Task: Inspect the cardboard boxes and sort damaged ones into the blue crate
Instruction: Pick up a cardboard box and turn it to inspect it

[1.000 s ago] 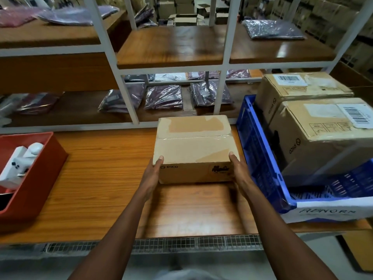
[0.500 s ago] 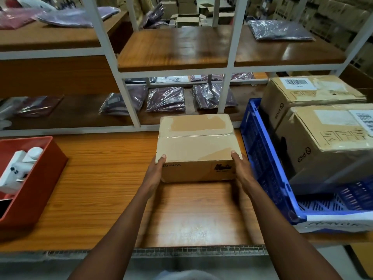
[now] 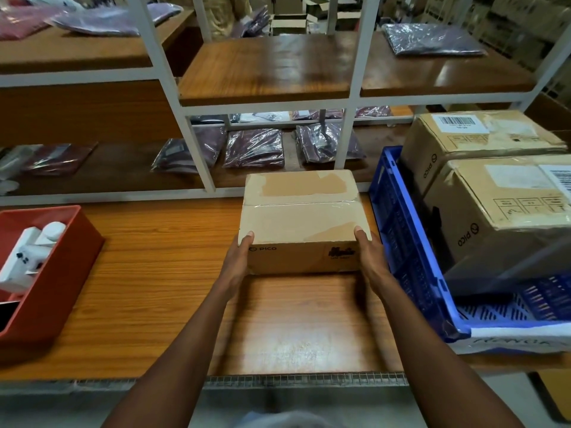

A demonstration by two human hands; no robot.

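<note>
Head view. A box [image 3: 301,220] sits on the wooden bench [image 3: 148,273], centred in front of the person, just left of the blue crate [image 3: 411,261]. The left hand [image 3: 238,264] grips the box's near-left corner, thumb up on the top edge; the right hand [image 3: 372,261] grips the near-right corner the same way. The hands are apart, one on each side, both clamped on the box. The box top shows clear tape along the seam and patches where the surface paper is torn off; the front face reads "PICO". Whether the box is lifted or resting on the bench cannot be told. The crate stands at the bench's right end and holds two larger boxes: a rear one [image 3: 475,143] and a front one [image 3: 506,211], both with barcode labels, the front one tilted. At the left edge, a red bin [image 3: 61,273] holds white devices [image 3: 27,254]. Behind the bench, shelves [image 3: 265,69] carry bagged dark garments [image 3: 253,148].
</note>
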